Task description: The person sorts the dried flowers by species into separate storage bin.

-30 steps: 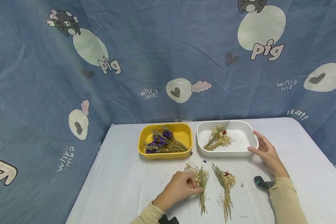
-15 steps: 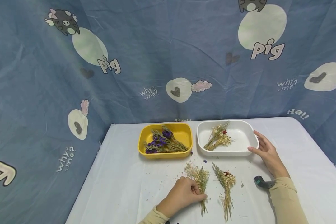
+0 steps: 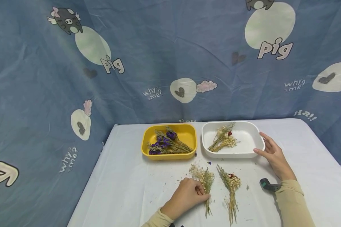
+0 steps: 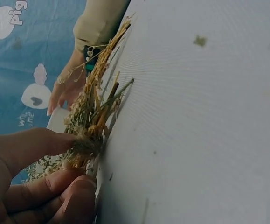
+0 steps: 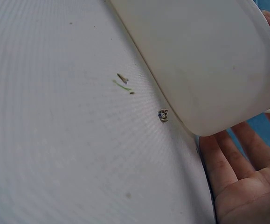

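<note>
My left hand (image 3: 185, 196) pinches a small bunch of dried flowers (image 3: 208, 183) by its stems, thumb and fingertips meeting on it; the left wrist view shows the thumb (image 4: 41, 145) pressed against the bunch just above the table. The right hand (image 3: 278, 160) holds the right end of a white tray (image 3: 248, 138), thumb at the front corner and fingers along the outer side. Inside that tray lie cream dried flowers (image 3: 222, 138) with a red bloom. A second bunch with cream and red heads (image 3: 231, 189) rests on the table right of my left hand.
A yellow tray (image 3: 187, 132) with purple dried flowers (image 3: 166, 142) stands left of the white one. Bits of plant (image 5: 163, 115) are scattered over the white tablecloth (image 3: 116, 176). Behind the table hangs a blue printed cloth (image 3: 147, 56).
My left hand has slid slightly toward the stem ends of the bunch it pinches. The right hand stays on the white tray; the head view has shifted a little.
</note>
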Motion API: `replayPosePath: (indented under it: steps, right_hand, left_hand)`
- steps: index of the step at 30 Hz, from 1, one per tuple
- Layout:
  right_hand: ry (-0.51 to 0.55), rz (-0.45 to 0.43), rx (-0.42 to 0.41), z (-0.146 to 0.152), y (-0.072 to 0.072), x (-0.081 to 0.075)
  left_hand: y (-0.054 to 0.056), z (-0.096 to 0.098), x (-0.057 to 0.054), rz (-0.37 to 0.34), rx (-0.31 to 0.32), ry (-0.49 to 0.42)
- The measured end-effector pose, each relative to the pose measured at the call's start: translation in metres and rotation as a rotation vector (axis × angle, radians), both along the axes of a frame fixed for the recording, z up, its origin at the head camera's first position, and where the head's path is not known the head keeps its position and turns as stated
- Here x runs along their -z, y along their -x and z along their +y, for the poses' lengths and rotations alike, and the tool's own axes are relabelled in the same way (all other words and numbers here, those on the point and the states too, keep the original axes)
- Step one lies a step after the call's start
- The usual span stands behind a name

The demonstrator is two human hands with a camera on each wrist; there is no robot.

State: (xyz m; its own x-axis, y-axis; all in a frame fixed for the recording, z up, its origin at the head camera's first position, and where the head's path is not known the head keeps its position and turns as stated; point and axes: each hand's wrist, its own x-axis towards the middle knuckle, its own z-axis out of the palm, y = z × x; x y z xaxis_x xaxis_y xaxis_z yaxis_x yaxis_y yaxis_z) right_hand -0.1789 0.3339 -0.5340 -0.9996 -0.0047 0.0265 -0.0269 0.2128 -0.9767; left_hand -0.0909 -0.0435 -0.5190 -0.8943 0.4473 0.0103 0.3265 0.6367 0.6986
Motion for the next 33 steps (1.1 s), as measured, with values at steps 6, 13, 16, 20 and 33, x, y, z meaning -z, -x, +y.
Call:
replayPosePath:
  steps: [6,13,16,20,33]
  right_hand:
    - [-0.013,-0.006,0.003,-0.001,0.001,-0.001]
    - [-0.011,0.004,0.0,-0.001,0.0,0.0]
    - [0.003,0.008,-0.003,-0.001,0.0,0.0]
    - [-0.007,-0.005,0.003,0.0,0.0,-0.001]
    - [-0.025,-0.016,0.006,-0.001,0.0,-0.001]
  left_hand:
    - [0.001,-0.003,-0.003,-0.007,0.005,0.0]
    - [0.006,-0.009,-0.007,-0.049,-0.007,-0.01]
    - [0.009,-0.012,-0.008,-0.081,-0.01,-0.01]
    - [0.011,-0.014,-0.009,-0.114,-0.003,-0.005]
    - [0.013,-0.014,-0.007,-0.158,0.003,-0.061]
